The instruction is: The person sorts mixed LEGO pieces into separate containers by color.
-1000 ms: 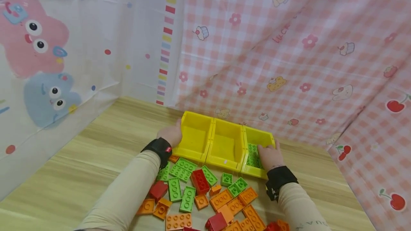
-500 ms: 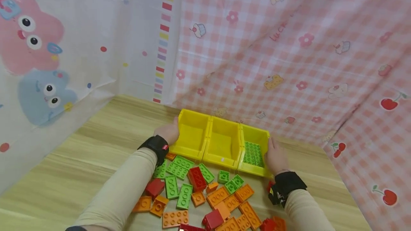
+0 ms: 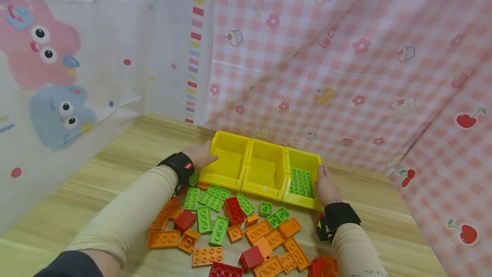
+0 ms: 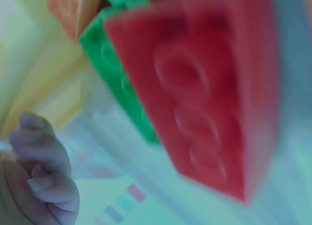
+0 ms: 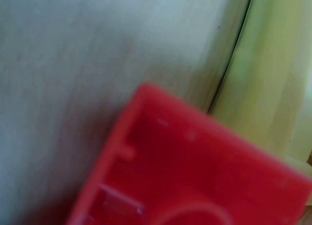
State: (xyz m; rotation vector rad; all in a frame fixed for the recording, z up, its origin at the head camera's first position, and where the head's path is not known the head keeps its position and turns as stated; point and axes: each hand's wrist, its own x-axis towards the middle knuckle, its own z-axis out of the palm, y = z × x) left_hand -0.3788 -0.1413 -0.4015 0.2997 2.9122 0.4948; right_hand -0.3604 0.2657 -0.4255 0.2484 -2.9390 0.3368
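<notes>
A yellow bin row [image 3: 265, 170] of three joined compartments stands near the back wall. Two green brick plates [image 3: 301, 182] lie in its right compartment. My left hand [image 3: 197, 156] is beside the left end, thumb pointing right over the rim; in the left wrist view its fingers [image 4: 44, 142] look loosely curled with nothing between them. My right hand [image 3: 327, 187] rests along the outer right side, fingers pointing up the wall. Close to the wrist cameras, a red brick [image 4: 195, 98] and another red brick [image 5: 170, 156] fill much of those views.
Loose green bricks [image 3: 219, 230], orange bricks [image 3: 296, 253] and red bricks [image 3: 251, 257] lie scattered on the wood-patterned surface in front of the bins. A checkered pink cloth [image 3: 269, 76] hangs behind, and a white printed cloth [image 3: 115, 33] at the left.
My right hand has come out of the right compartment to its outer side, uncovering the green plates. My left hand has shifted slightly left, and its thumb now points right.
</notes>
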